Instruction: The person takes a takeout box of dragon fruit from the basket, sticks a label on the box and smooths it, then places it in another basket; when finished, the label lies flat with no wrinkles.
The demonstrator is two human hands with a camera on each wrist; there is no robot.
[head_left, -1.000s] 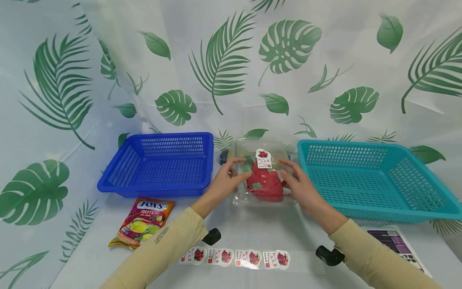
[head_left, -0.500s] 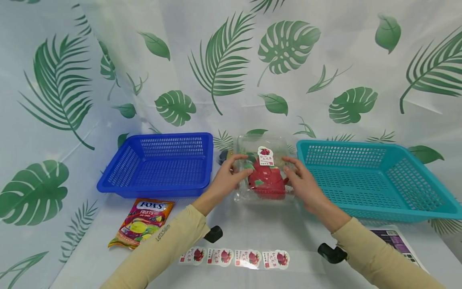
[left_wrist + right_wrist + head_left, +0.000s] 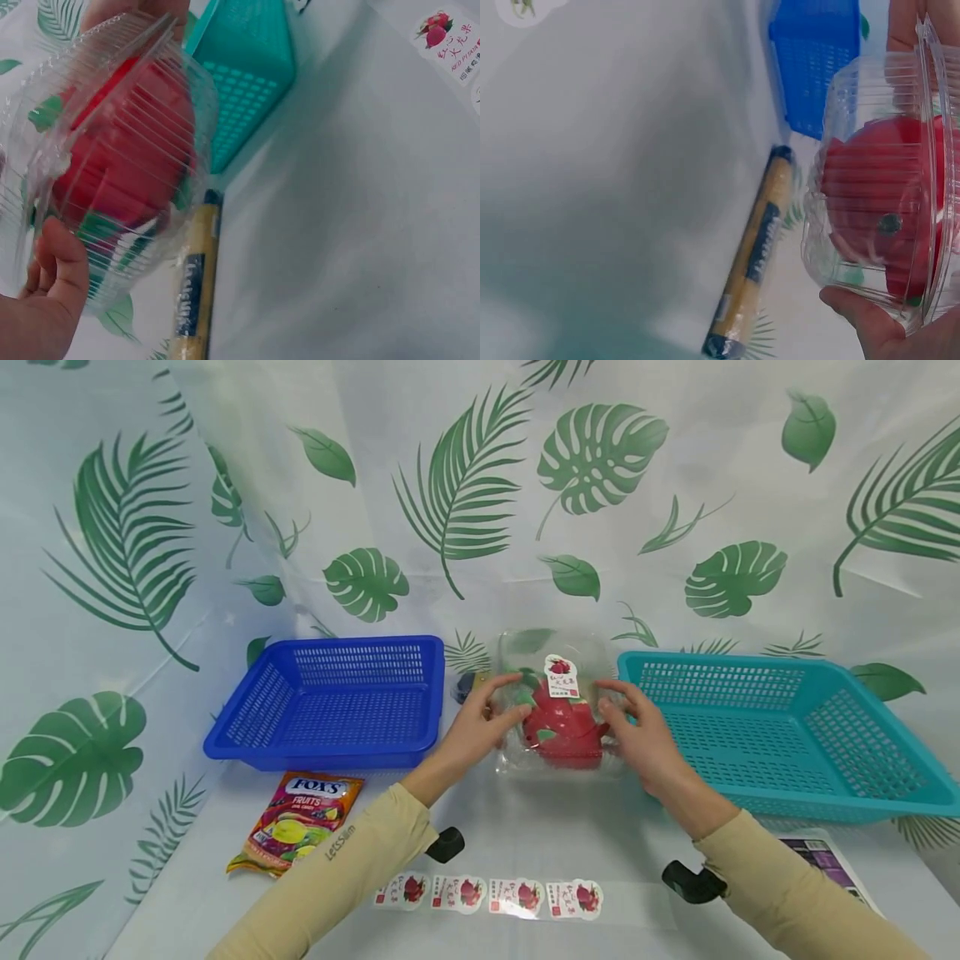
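A clear plastic clamshell box (image 3: 517, 760) holds a red dragon fruit (image 3: 566, 735) with green-tipped scales. A white dragon-fruit sticker (image 3: 562, 677) is on its lid. My left hand (image 3: 474, 731) grips the left side of the box, thumb on the lid. My right hand (image 3: 643, 739) grips the opposite side in the same manner. Both wrist views show the box raised above the table and the fruit through its ribbed walls. Part of each hand is hidden by the box in those views.
On the left stands a blue basket (image 3: 322, 752); a teal basket (image 3: 787, 803) stands on the right. Behind the box lies a yellow-and-blue wrapped roll (image 3: 750, 251). A candy bag (image 3: 300, 822), a sticker strip (image 3: 517, 897) and a purple-and-white packet (image 3: 825, 864) lie nearer.
Both hands have shifted the box slightly to the right and up in the head view. Their hold on it stays the same. The baskets, candy bag and sticker strip have not moved.
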